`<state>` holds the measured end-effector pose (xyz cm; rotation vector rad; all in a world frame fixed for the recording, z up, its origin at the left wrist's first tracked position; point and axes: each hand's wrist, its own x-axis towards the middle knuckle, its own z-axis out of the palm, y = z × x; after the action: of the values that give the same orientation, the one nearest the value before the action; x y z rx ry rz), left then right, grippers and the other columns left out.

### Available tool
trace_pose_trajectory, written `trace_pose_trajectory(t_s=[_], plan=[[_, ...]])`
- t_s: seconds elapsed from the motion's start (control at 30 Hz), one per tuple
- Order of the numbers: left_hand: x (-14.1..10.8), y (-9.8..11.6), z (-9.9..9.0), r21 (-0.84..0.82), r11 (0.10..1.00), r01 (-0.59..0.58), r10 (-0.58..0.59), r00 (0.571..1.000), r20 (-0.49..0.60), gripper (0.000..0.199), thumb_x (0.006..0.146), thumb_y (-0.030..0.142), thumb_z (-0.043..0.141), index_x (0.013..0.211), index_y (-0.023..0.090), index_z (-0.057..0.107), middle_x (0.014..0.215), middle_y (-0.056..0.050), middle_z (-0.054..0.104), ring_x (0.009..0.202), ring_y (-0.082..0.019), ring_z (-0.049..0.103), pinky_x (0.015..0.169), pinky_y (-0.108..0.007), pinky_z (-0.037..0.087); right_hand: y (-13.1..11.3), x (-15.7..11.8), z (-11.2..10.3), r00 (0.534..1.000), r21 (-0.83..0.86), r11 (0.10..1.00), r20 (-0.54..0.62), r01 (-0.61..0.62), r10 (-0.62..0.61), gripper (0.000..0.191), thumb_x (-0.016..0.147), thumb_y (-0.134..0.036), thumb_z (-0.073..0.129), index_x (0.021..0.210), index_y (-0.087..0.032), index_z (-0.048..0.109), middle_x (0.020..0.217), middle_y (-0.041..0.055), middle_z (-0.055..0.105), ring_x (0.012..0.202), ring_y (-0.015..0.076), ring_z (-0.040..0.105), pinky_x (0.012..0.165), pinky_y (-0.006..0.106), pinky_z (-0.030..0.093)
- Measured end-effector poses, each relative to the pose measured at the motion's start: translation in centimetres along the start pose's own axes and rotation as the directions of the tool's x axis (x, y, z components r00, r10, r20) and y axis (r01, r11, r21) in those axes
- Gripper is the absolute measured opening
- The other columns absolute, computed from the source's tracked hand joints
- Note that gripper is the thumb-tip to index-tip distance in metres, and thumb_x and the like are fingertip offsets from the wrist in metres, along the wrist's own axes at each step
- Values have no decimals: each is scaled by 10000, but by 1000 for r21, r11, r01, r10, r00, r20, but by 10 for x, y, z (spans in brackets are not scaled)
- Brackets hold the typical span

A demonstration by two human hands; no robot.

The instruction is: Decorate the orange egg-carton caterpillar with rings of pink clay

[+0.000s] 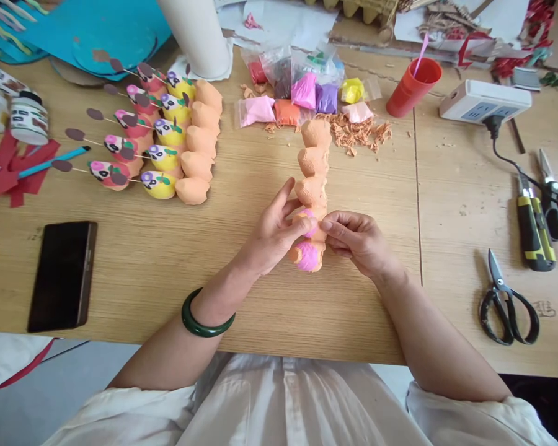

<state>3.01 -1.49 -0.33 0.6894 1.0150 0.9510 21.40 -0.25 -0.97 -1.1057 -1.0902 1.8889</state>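
An orange-painted egg carton strip (pixel 312 162) lies lengthwise in front of me, its bumps in a row. Pink clay (pixel 307 256) covers part of the nearest bump, and more pink shows on the second one. My left hand (pixel 279 232) grips the strip from the left, its thumb across the second bump and its index finger pointing up alongside. From the right, my right hand (pixel 353 238) pinches at the strip's edge beside that bump, thumb and index finger pressed together. Whether a bit of clay is between those fingertips is hidden.
Clay packets (pixel 304 93) and orange shavings (pixel 360 131) lie beyond the strip, near a red cup (pixel 411 87). Decorated carton strips (pixel 162 158) stand at left, above a phone (pixel 62 272). Scissors (pixel 504 303), cutters (pixel 534 229) and a power strip (pixel 486 102) are at right.
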Motion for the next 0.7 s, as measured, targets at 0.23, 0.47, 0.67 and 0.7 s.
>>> trace_pose_trajectory(t_s=[0.23,0.47,0.67,0.7], plan=[[-2,-2,1,14,996,-92,91,996,17,1089,833,354,891,1745,298,299,1532,-83,699,1380,-273,675,1096,-348,576,-4,-1,2,1000,91,996,0,10,-10,498,734,-556,998,711,-174,679,529,-111,392,467,27,233,431,232,111],[-6,-2,4,-48,990,-130,128,991,-32,1023,734,182,975,1616,438,524,1497,9,695,1229,-230,751,963,-268,609,-7,-1,-2,1000,194,981,28,-15,9,474,751,-500,1005,705,-183,656,517,-131,305,471,26,170,433,215,105],[-5,-1,1,-93,985,-147,149,989,18,886,746,154,958,1508,465,632,1494,44,682,1313,-263,726,992,-308,613,-5,-2,-4,998,226,973,47,-43,33,481,759,-507,1002,725,-187,645,530,-135,273,474,28,159,433,210,94],[-5,1,0,-85,985,-151,154,988,29,836,759,158,951,1486,448,655,1505,39,683,1329,-274,720,1003,-324,615,-5,-2,-4,998,233,971,46,-46,37,485,760,-514,1000,730,-189,641,532,-137,267,474,29,153,431,211,93]])
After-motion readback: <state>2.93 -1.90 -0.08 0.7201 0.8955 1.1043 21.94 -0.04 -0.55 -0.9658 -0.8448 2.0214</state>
